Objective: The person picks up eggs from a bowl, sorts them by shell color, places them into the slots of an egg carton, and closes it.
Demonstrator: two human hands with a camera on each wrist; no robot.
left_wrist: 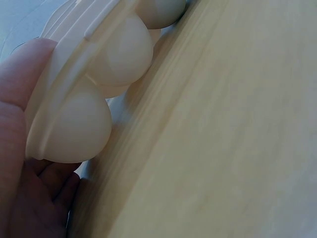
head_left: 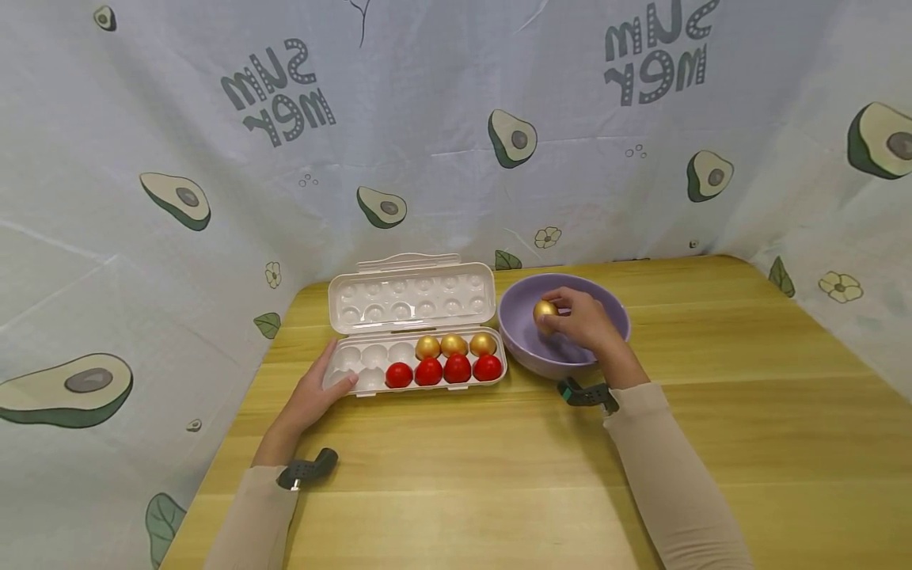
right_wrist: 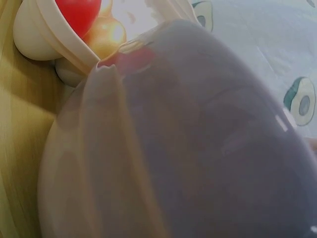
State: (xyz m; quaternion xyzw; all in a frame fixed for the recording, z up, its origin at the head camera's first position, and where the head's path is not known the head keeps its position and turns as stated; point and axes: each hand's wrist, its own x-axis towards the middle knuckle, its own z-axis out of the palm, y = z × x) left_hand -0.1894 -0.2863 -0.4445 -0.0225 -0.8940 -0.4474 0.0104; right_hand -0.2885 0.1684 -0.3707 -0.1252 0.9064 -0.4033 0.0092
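Observation:
A white egg carton lies open on the wooden table, its lid folded back. Its far row holds three gold eggs; its near row holds several red eggs. My left hand rests with straight fingers on the carton's left end, and the left wrist view shows the carton's underside against my palm. My right hand is inside the purple bowl and pinches a gold egg. The right wrist view shows the bowl's outer wall close up.
The wooden table stretches wide to the right and toward me. An avocado-print cloth hangs behind and at both sides. The bowl stands right beside the carton's right end. A camera strap sits on each wrist.

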